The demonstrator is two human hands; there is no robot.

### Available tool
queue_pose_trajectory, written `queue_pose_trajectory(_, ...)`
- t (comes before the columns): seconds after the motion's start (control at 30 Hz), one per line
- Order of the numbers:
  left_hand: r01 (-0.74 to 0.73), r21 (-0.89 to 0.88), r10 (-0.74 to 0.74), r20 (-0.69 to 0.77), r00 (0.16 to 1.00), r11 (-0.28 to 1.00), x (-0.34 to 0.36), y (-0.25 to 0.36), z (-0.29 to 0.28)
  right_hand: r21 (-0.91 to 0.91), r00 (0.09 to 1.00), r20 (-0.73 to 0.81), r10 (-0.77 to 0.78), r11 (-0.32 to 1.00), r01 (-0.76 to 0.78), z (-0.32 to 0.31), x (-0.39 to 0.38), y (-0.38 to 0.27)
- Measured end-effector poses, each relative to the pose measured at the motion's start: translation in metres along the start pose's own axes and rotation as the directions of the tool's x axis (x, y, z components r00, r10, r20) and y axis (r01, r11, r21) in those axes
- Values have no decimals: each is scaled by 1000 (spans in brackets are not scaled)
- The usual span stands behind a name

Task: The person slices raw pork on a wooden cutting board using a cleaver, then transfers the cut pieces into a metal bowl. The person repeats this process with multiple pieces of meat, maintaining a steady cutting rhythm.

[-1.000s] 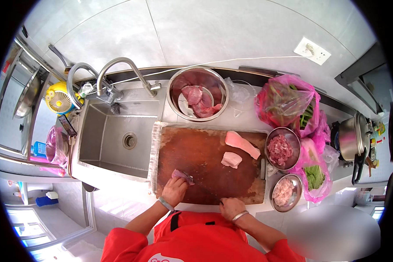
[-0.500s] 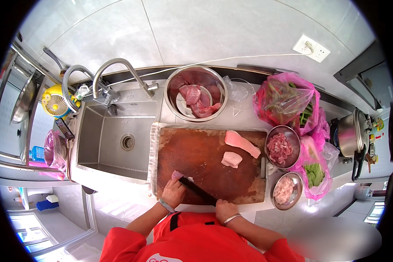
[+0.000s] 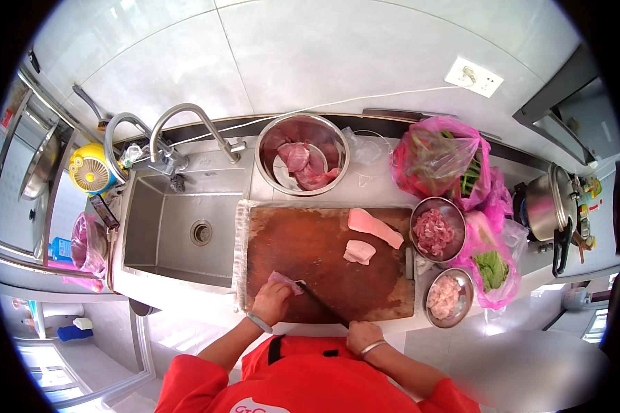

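Note:
My left hand (image 3: pixel 271 305) presses a small piece of pinkish meat (image 3: pixel 285 281) against the wooden cutting board (image 3: pixel 310 237), near the board's lower left. In my right hand (image 3: pixel 364 336), at the board's front edge, is the handle of a dark-bladed knife (image 3: pixel 322 304). Its blade slants up and left, and the tip lies by the right end of the meat. Farther right on the board rest a long pale pink strip of meat (image 3: pixel 375 228) and a shorter pale chunk (image 3: pixel 359 252).
A steel basin (image 3: pixel 262 168) with large red meat pieces stands behind the board. To the right are a bowl of sliced red meat (image 3: pixel 435 231), a bowl of paler meat (image 3: pixel 445 298) and pink bags of greens (image 3: pixel 439 162). A steel sink (image 3: pixel 176 234) lies left; a pot (image 3: pixel 551 206) stands far right.
The knife blade has turned and shifted right, away from my left fingers. More of the meat under my left hand now shows. The whole view has shifted slightly.

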State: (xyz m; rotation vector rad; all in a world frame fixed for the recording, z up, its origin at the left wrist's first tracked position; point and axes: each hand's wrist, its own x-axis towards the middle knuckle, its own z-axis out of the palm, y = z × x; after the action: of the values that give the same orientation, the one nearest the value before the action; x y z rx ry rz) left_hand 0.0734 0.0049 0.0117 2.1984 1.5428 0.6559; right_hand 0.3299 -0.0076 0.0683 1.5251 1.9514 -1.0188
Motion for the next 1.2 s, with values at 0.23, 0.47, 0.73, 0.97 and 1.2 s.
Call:
queue_pose_trajectory(0.23, 309, 2, -308, 81, 948, 951, 36, 9, -6, 82, 984, -174, 25, 997, -11, 3, -20, 21)
queue_pose_trajectory(0.47, 53, 368, -176, 311, 934, 929, 60, 2, 24, 99, 967, -254, 12, 995, 14, 25, -33, 42)
queue_pose_trajectory(0.73, 43, 136, -130, 740, 659, 990, 114, -28, 0, 22, 956, -256, -144, 988, 154, 18, -21, 30)
queue_pose_trajectory(0.97, 68, 140, -154, 827, 541, 988, 131, -12, -9, 1, 928, -291, -232, 970, 243, 15, 0, 7)
queue_pose_trajectory(1.2, 35, 136, -130, 797, 590, 990, 132, -21, 0, 25, 951, -256, -175, 982, 188, 15, -3, -3)
